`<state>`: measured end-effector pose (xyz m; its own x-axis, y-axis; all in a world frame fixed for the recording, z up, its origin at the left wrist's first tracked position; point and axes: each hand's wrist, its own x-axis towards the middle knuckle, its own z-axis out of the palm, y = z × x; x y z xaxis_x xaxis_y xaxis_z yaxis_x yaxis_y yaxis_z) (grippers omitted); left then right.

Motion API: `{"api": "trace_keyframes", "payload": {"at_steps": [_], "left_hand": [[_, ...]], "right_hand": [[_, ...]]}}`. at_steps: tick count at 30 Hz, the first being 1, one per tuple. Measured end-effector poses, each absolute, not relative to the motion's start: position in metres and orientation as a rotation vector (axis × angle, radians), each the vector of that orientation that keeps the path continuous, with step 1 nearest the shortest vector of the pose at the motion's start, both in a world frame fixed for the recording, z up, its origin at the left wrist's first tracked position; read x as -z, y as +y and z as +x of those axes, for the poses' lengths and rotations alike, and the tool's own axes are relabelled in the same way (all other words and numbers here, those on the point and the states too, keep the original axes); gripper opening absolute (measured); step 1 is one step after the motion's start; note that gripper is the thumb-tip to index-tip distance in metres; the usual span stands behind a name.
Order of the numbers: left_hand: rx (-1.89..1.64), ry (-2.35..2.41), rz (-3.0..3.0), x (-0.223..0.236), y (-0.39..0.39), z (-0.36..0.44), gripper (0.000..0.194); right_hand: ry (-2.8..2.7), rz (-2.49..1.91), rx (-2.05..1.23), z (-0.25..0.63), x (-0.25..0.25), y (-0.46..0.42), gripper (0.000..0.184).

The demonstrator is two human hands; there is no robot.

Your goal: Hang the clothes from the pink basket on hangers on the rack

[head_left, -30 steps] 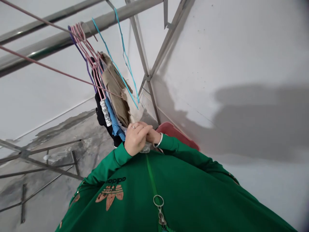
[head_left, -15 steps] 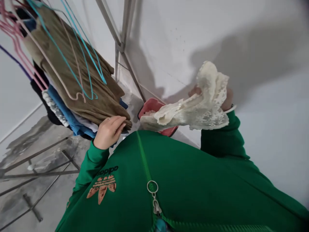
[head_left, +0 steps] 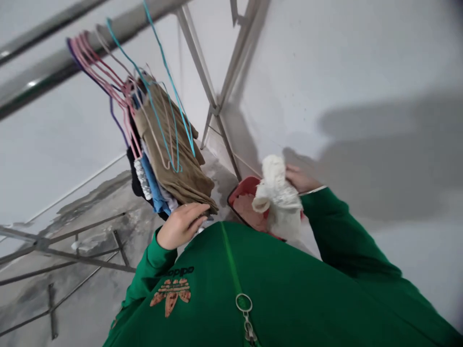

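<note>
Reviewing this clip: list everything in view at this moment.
hangers: several, pink, blue and purple, holding clothes, upper left
brown garment: one, brown, on the hangers
blue garment: one, blue, under the brown garment
black garment: one, black, behind the blue garment
white lace cloth: one, white, bunched in the right hand
basin: one, red, on the floor in the corner
metal rails: two, silver, overhead
metal frame: one, silver, against the wall
floor: grey, stained
wall: white, right
jacket: one, green, worn
left hand: one, at the brown garment's hem
right hand: one, gripping the cloth
</note>
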<state>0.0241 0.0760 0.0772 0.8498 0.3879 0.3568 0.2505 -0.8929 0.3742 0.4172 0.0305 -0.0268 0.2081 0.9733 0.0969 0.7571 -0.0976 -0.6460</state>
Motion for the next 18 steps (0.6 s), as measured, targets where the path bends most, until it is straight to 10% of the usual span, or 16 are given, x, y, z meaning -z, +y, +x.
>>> {"api": "trace_keyframes", "payload": {"at_steps": [18], "left_hand": [[-1.02, 0.546, 2.546, -0.108, 0.067, 0.004, 0.021]], "right_hand": [[-1.523, -1.243, -0.774, 0.204, -0.126, 0.229, 0.092]]}}
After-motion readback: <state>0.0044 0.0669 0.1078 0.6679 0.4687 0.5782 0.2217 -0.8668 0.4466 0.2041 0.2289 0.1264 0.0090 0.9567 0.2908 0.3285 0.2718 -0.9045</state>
